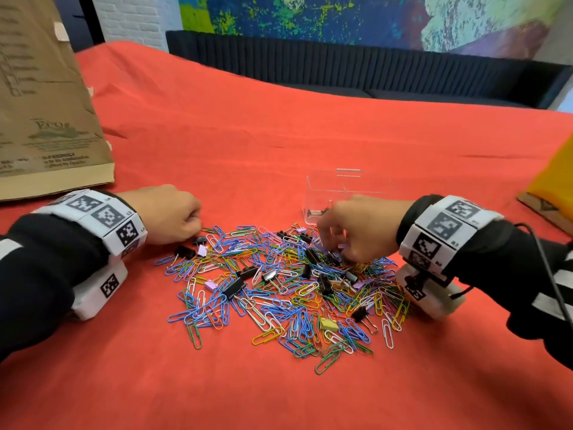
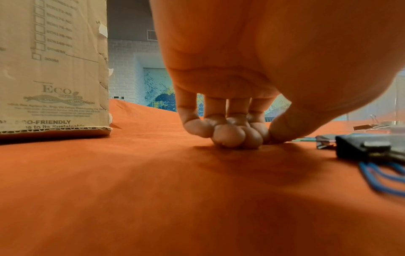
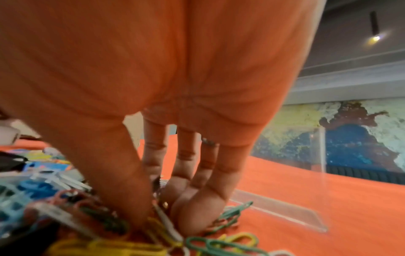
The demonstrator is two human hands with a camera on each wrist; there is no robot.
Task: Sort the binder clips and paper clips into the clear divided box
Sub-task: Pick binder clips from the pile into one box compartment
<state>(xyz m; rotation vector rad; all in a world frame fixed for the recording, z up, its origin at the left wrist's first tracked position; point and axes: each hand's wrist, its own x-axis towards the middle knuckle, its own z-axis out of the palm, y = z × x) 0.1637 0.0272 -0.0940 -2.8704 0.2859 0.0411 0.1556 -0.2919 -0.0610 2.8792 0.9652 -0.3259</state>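
**Inspector:** Paper clips, in mixed colours, lay in one loose heap on the red tablecloth, with black binder clips and a few lilac ones scattered through it. Where stood the clear divided box?

**Clerk:** Upright just beyond the heap's far edge. A few dark clips showed at its bottom in the near left part; the divider could hardly be made out through the clear walls, so I could not say which compartment held them. Its near side was partly hidden behind the right hand.

**Inspector:** And that hand's grip?

**Clerk:** Fingers pointed down into the heap's far side, bunched against the thumb. In the right wrist view the fingertips were buried among clips and blurred by motion. Whether they pinched one, I could not tell.

**Inspector:** The left hand?

**Clerk:** It rested at the heap's left edge, knuckles up. The left wrist view showed its fingertips curled together and pressed to the cloth, thumb alongside; nothing was seen in them. A black binder clip lay just beside, cut off by the frame.

**Inspector:** Surroundings?

**Clerk:** A cardboard box stood at the far left, cropped, its print only partly legible. A yellow object at the right edge was cut off.
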